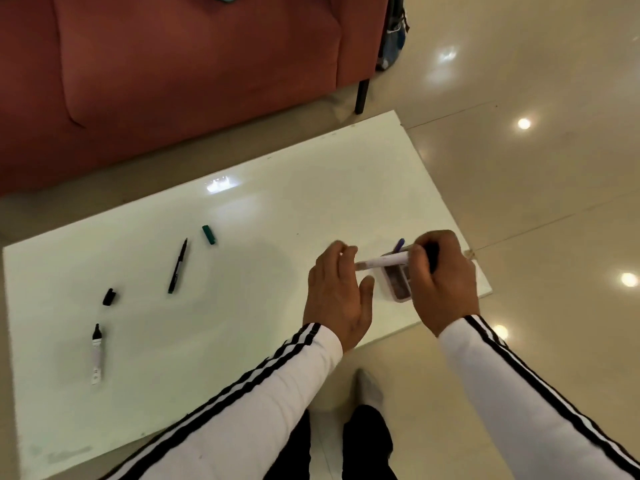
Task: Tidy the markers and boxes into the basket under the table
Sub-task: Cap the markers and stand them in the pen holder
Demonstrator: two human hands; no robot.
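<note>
My right hand (445, 278) grips a white marker (382, 261) by its black end, above the right part of the white table (242, 289). My left hand (337, 296) is at the marker's other end, its fingers hiding the tip. Under the marker lies a small grey box (398, 284) with a purple pen (400, 244) behind it. On the left of the table lie a black pen (178, 265), a green cap (209, 234), a black cap (109, 296) and an uncapped white marker (97, 353). No basket shows.
A red sofa (173, 81) stands behind the table, with a dark bag (393, 32) leaning at its right end. Glossy beige floor surrounds the table. My legs and one foot (370, 388) are at the table's near edge.
</note>
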